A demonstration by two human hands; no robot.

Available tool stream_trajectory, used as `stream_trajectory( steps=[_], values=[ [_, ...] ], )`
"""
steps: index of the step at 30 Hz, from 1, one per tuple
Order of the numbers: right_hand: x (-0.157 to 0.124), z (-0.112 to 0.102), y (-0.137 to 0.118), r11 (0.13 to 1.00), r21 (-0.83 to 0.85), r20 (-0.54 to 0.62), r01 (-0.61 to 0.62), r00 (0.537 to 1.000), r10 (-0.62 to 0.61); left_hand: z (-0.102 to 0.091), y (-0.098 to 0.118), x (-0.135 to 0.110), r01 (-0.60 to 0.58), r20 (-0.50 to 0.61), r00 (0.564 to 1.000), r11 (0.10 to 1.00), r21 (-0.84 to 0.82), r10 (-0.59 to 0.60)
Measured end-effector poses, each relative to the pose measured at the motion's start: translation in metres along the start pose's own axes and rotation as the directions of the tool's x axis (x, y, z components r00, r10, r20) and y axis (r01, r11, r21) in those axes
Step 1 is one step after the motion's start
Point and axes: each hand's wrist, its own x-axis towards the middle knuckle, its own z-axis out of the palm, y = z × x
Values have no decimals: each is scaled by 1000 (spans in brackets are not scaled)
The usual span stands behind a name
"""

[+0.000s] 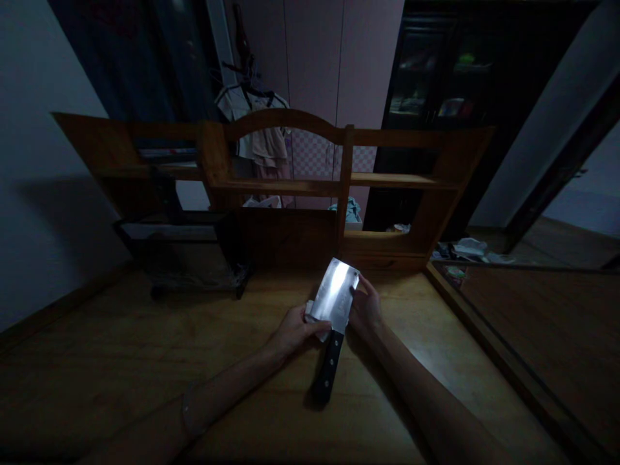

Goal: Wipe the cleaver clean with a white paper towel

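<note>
A cleaver (pixel 335 294) with a broad shiny blade and a black riveted handle (pixel 330 368) is tilted over the wooden table, its handle pointing towards me. My left hand (pixel 296 332) grips the lower left of the blade near the handle, thumb on top. A folded white cloth or tissue (pixel 310 314) sits between that hand and the blade, and part of it is hidden underneath. On the right side, my right hand (pixel 367 311) pinches the blade's edge near the far corner, where a small hole shows. Some of its fingers are hidden behind the blade.
The table top (pixel 194 368) spreads around my hands. At its back stands a wooden shelf unit (pixel 285 187). A black-framed rack (pixel 186 252) is at the back left. A raised wooden edge (pixel 484 336) runs along the right. Clothes (pixel 266 145) hang beyond the shelf.
</note>
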Motion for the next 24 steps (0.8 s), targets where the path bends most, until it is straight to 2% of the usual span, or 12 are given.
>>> stream_trajectory(
  steps=[3, 8, 12, 14, 16, 18, 19, 20, 21, 22, 23, 24],
  values=[
    [1, -1, 1, 1000, 26, 33, 9, 999, -9, 1, 0, 0, -20, -24, 1000, 999, -32, 19],
    [2, -4, 2, 1000, 16, 16, 15, 1000, -15, -10, -5, 9, -51, -37, 998, 974, -223, 44],
    [3, -6, 3, 999, 43, -2, -2, 1000, 2, -27, 0, 19, -87, -196, 981, 934, -348, 18],
    [4, -6, 4, 997, 70, 17, -14, 1000, 12, -31, 7, 20, -184, -312, 946, 942, -280, 92],
    [4, -6, 5, 996, 90, 41, -19, 999, 16, -28, 15, 15, -280, -367, 899, 958, -65, 238],
    [5, -6, 5, 995, 95, 51, -12, 999, 7, -20, 21, 4, -350, -266, 875, 908, 228, 404],
    [5, -7, 5, 996, 88, 43, -8, 999, 4, -15, 24, -2, -393, -143, 873, 847, 357, 466],
    [6, -8, 5, 997, 76, 25, -6, 1000, 4, -9, 25, -8, -449, 31, 870, 764, 463, 493],
    [6, -9, 4, 998, 61, 3, -8, 1000, 8, -4, 27, -14, -521, 231, 847, 665, 535, 479],
    [6, -11, 4, 999, 47, -23, -10, 1000, 12, 1, 28, -19, -595, 407, 804, 563, 574, 435],
    [7, -12, 4, 999, 37, -49, -14, 999, 16, 5, 28, -23, -644, 526, 764, 486, 591, 373],
    [7, -14, 4, 999, 32, -72, -16, 997, 18, 7, 28, -26, -676, 597, 735, 428, 601, 323]
  ],
)
